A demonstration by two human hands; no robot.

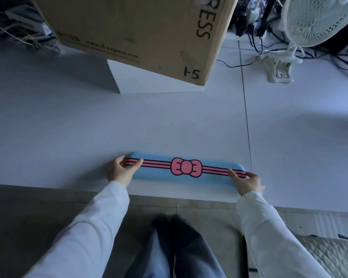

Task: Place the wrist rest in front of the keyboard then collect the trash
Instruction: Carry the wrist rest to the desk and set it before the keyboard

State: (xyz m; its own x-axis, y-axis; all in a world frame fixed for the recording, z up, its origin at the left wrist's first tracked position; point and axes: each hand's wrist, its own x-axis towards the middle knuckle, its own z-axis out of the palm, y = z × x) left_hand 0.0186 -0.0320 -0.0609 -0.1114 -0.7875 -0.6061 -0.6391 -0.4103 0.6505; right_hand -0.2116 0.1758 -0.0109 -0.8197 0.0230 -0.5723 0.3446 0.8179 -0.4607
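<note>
Cardboard box (141, 29) & fan (317, 19) cut off at top edge.

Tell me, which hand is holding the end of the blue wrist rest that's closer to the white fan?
The right hand. It grips the blue wrist rest with the pink bow at the end towards the white fan; the left hand holds the opposite end.

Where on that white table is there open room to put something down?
The wide bare stretch of table between the cardboard box and the blue wrist rest is free, as is the area right of the seam. The far right corner is crowded by the fan and cables.
</note>
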